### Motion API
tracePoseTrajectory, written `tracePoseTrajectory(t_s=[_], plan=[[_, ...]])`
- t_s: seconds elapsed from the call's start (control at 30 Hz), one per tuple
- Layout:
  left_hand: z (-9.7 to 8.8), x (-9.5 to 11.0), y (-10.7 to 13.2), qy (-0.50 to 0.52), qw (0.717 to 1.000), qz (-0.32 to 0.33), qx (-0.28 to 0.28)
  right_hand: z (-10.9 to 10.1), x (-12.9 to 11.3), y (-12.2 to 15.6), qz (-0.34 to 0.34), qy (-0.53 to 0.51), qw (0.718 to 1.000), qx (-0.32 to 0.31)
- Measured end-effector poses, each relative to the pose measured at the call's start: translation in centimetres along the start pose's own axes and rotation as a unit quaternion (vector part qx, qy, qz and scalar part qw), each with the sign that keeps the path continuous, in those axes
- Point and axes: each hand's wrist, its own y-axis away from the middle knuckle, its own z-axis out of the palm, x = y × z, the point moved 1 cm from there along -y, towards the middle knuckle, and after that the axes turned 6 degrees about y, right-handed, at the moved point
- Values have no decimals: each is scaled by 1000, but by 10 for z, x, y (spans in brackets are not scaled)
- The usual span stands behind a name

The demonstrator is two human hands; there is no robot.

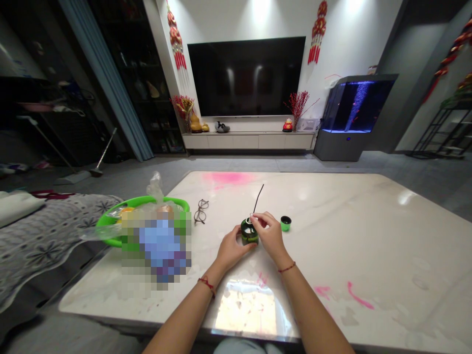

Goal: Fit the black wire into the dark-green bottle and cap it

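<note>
A person sits at the near side of a pale, marble-look counter (376, 231), both forearms reaching to its middle. There, a small dark green jar (250, 240) stands upright. The left hand (236, 246) is curled around it, thumb on the near side, apparently to keep it from sliding or tipping. The right hand (270, 232) comes over from the right, thumb and fingers drawn together at the jar's mouth. A thin black stick (258, 197) slants up just beyond those fingertips; whether they pinch it or a small whitish piece there, I cannot tell. Just right of the jar sits a green cap (285, 224), its dark hollow facing up, seemingly within easy reach. Folded-open eyeglasses (201, 211) lie to the left, well clear of both hands. Farther left, a green basket (181, 202) holds plastic-wrapped things; a blurred patch hides its near side.
</note>
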Motion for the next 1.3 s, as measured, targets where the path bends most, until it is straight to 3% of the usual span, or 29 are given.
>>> tracePoseTrajectory(t_s=[0.23, 1.3], plan=[[1, -1, 0, -7, 1000, 3, 2, 1, 1, -2, -15, 36, 999, 15], [1, 2, 1, 12, 1000, 0, 2, 4, 1, 0, -62, 138, 987, -57]])
